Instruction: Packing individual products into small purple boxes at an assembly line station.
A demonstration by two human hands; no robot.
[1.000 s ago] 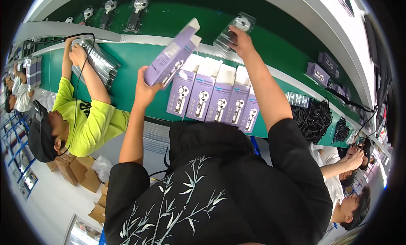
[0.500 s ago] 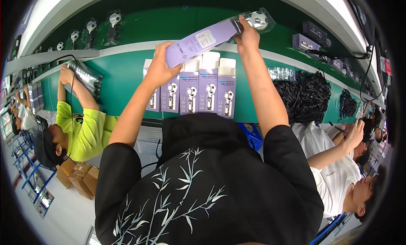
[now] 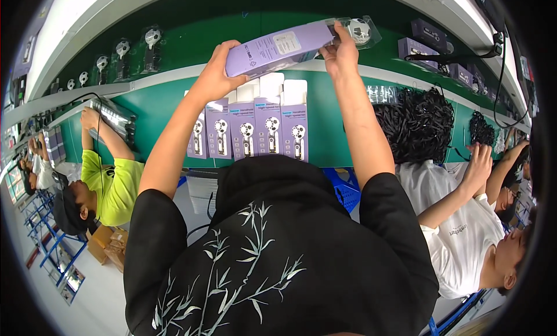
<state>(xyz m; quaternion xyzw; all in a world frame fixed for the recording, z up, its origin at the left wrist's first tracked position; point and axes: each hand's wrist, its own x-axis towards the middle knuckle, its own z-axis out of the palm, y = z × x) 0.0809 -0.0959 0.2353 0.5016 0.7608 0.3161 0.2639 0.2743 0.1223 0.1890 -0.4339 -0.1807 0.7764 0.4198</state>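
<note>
L hand grips closed end of a purple box, thumb below, fingers wrapped over top edge. R hand has its fingers pinched round a clear-wrapped fan w/ soccer-ball head, right at box's R end. Box is held up, tilted a bit, over the pale rail along far edge of green surface; not resting on it.

Progress: this unit looks approx. midway. Fan's lower part seems to be inside box, tho box wall hides how deep; ball head is fully outside. Left for this one, prob.: rest of fan in, then end shut.

Five more purple boxes lie side by side nr surface's near edge, L of centre, fronts up, white flaps out at far end, so closing looks undone there too. Can't tell if they're filled.

More wrapped fans sit past the rail, far L, not boxed. Black straps are heaped toward surface's R end, w/ clear packets just beside; neither hand touches them. Purple cartons sit beyond rail, far R.
</note>
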